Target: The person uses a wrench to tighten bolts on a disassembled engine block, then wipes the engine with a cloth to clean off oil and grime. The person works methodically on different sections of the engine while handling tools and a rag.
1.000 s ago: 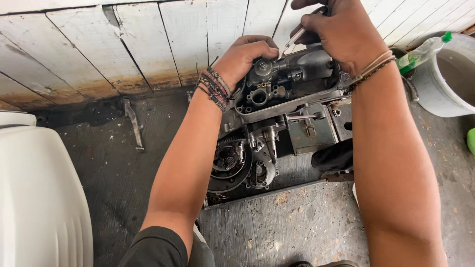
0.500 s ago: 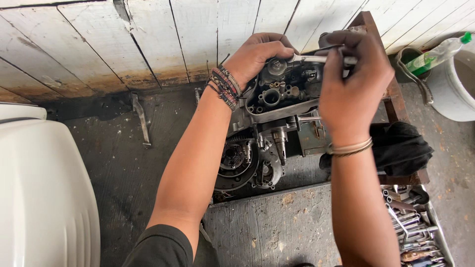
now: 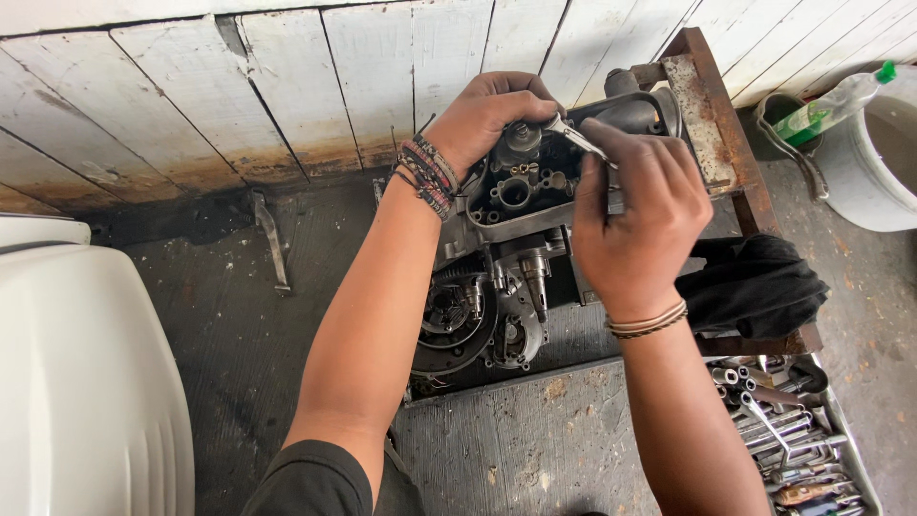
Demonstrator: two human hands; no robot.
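Engine casing (image 3: 535,205), grey and oily, is sitting on a rusty metal stand (image 3: 712,124) against the white plank wall (image 3: 287,86), its open top cavity facing the camera and its gears and clutch side showing lower down. The left hand (image 3: 487,119), with beaded bracelets at the wrist, is gripping the far upper edge of the casing, fingers curled over it and steadying it, much as it was a second ago. The right hand (image 3: 635,225) is what has changed: a second ago it was raised above the casing near the wall, and now it is lowered in front of it, clenched around a slim metal tool (image 3: 578,139) whose tip is angling down toward a small round fitting (image 3: 521,139) at the top of the cavity. Whether the tip is actually touching the fitting I cannot tell. That shift suggests the hand is moving from positioning to working on a part inside the casing. A black cloth (image 3: 755,282) is lying on the stand just right of the right wrist, a tray of wrenches (image 3: 793,435) is resting on the floor below it, a white bucket (image 3: 884,167) with a green-capped bottle (image 3: 831,100) is standing at far right, and a white moulded panel (image 3: 76,382) is filling the left edge.
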